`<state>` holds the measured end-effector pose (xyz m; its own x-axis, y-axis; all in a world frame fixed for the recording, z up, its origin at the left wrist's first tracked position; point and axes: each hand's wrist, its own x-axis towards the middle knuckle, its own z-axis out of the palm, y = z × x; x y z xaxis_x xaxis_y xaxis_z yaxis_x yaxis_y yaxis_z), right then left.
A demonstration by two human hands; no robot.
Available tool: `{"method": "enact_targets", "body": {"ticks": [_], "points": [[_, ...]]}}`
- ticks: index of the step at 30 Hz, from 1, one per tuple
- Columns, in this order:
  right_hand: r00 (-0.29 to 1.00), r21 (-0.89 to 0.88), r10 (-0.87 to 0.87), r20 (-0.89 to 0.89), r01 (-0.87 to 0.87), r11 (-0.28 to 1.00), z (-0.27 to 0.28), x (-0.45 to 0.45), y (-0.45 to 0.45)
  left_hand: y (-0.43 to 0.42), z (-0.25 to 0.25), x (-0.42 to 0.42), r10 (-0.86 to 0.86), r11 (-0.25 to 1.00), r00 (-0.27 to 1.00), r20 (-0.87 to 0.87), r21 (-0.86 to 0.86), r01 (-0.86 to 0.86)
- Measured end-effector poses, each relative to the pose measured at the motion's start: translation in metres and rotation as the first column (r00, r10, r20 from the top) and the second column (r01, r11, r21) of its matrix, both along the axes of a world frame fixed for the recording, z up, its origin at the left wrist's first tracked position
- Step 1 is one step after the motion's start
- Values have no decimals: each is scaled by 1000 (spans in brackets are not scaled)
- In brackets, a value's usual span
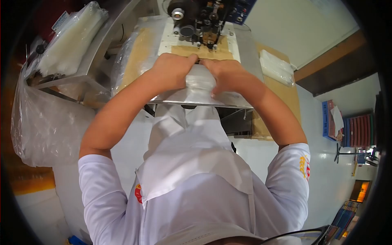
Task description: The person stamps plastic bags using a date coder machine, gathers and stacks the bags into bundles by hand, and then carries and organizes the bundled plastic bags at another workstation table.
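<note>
My left hand [173,71] is closed at the left side of a stack of clear plastic sheets or bags [199,79], its fingers bent and partly hidden. Opposite it, my right hand [222,73] grips the stack's right side, one digit bent down toward me. The tips of both hands nearly meet at the far edge of the plastic. Beneath the stack lies a metal worktable [179,97]. Just beyond my fingers stands a dark machine [204,20] on a white base, with brown paper [185,51] in front of it.
Clear bags [73,38] are piled on a metal stand at left, and a large plastic bag [49,122] hangs below. A folded plastic bundle [277,67] rests on cardboard at right. Farther right are a blue crate [328,118] and stacked red trays [359,130].
</note>
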<state>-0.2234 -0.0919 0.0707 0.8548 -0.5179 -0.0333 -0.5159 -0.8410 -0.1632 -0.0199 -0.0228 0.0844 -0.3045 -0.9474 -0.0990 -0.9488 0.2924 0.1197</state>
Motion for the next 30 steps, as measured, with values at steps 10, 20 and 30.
{"method": "enact_targets", "body": {"ticks": [10, 20, 30], "points": [[977, 68, -38, -208, 53, 996, 12, -2, -3, -2, 4, 2, -112, 992, 994, 4, 67, 112], [170, 205, -278, 945, 351, 914, -23, -111, 51, -8, -5, 3, -91, 996, 994, -55, 19, 92], [43, 717, -723, 689, 100, 690, -84, -47, 51, 1, -7, 4, -217, 967, 967, -137, -167, 194]]}}
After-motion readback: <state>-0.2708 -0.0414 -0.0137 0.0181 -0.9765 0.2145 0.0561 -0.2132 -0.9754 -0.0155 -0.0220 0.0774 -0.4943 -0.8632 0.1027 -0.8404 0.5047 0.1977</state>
